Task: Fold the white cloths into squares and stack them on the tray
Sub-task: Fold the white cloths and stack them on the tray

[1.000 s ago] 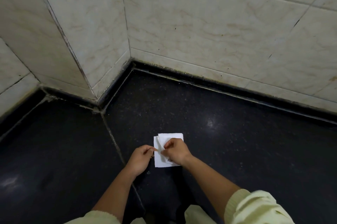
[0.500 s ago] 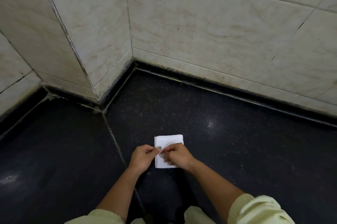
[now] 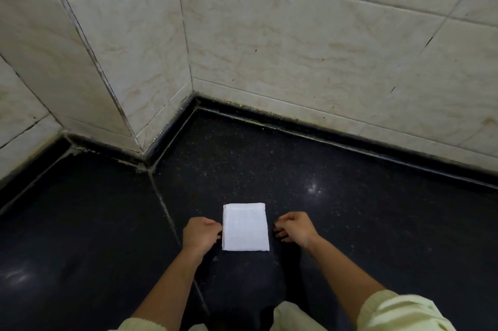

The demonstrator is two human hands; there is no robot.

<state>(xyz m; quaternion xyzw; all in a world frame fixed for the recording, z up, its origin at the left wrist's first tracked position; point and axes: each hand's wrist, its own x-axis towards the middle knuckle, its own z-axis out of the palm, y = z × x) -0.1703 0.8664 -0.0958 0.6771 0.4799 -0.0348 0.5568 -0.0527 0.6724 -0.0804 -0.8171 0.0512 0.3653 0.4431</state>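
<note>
White cloth (image 3: 245, 226) lies folded near-square on black desk (image 3: 377, 222); left hand (image 3: 200, 233) and right hand (image 3: 295, 226) flank it, loosely curled, empty. No tray visible; stacking not yet done.

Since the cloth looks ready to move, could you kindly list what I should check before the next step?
1. The cloth folded flat, roughly square: ok.
2. The left hand at its left edge: ok.
3. The right hand touching it: not ok, a gap shows.
4. A grip on it: not ok, neither hand holds it.
5. The tray's place: cannot tell, out of view.
</note>
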